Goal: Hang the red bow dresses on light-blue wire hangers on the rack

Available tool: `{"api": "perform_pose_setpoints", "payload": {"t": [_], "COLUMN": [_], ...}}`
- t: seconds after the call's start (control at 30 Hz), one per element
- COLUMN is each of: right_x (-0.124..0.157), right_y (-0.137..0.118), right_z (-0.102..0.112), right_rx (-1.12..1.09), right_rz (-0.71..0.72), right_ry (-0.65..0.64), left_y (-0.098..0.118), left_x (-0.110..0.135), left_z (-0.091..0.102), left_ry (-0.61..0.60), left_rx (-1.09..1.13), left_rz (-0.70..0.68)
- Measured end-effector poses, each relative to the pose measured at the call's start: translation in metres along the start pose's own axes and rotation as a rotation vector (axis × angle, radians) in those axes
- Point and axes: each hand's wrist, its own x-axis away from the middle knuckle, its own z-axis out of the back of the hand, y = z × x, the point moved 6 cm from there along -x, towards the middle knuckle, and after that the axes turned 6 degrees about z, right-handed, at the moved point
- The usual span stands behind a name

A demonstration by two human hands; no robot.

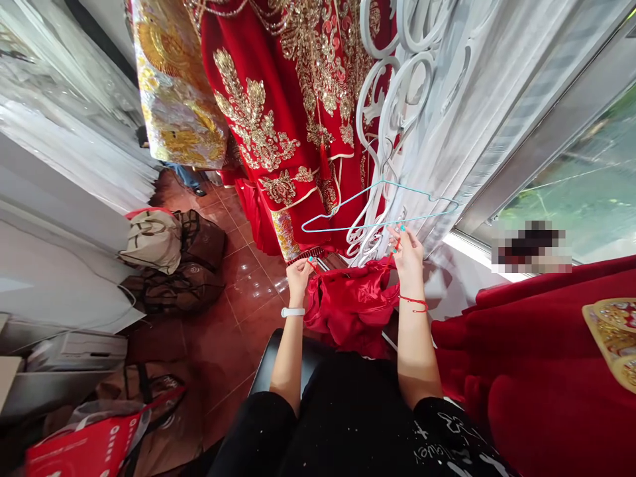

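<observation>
1. Grip: The left hand (299,279) is closed in a fingertip pinch on one of the thin red straps (312,265) of a red satin garment (350,306). The right hand (408,257) is closed in a similar pinch on the opposite strap. (The exact finger contact is too small to be resolved.)
2. Garment: The garment is suspended directly below both grips, with its satin gathered in loose folds.
3. Hanger: A light-blue wire hanger (380,211) is positioned just above the grips, roughly level, with its lower bar beside the right fingertips (402,230). Contact between the two cannot be confirmed.
4. Wrists: A white wristband (293,312) is worn on the left wrist, and a red string (415,303) is tied around the right wrist.
5. Beyond the grips: A white scrollwork rack (390,136) and a sheer white curtain (447,126) are located ahead and to the right. An embroidered red gown (253,119) is hung ahead and to the left.
6. Surroundings: Red velvet cloth (521,377) is piled right of the grips. A beige bag (152,242), brown bags (199,265) and a red shopping bag (84,445) are placed on the tiled floor (253,295) to the left. A leg in jeans (183,175) is visible beyond the gown.
</observation>
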Motion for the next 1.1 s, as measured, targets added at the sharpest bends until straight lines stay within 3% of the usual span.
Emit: {"api": "perform_pose_setpoints", "payload": {"t": [0.13,0.27,0.43,0.53,0.67,0.77,0.93,1.1], "right_x": [-0.006,-0.008,0.004,0.015,0.015,0.008,0.008,0.014], "right_y": [0.000,0.004,0.021,0.030,0.025,0.013,-0.006,-0.014], "right_z": [0.002,-0.016,-0.040,-0.057,-0.069,-0.067,-0.043,-0.022], "right_rx": [-0.008,-0.041,-0.080,-0.057,-0.088,-0.127,-0.041,0.027], "right_rz": [-0.001,-0.102,-0.261,-0.339,-0.312,-0.203,-0.050,-0.006], "right_ry": [0.027,-0.057,-0.041,-0.134,-0.188,-0.151,-0.107,-0.166], "left_y": [0.021,0.041,0.044,0.044,0.053,0.066,0.085,0.097], "left_x": [0.003,0.003,0.005,0.010,0.014,0.014,0.005,-0.007], "left_z": [0.003,0.003,0.004,0.003,0.004,0.005,0.000,-0.015], "left_ry": [0.004,0.024,0.068,0.049,0.036,0.052,0.079,0.025], "left_rx": [0.114,0.099,0.101,0.101,0.074,0.059,-0.041,-0.087], "left_rz": [-0.045,-0.106,-0.032,-0.008,-0.027,-0.100,-0.211,-0.233]}}
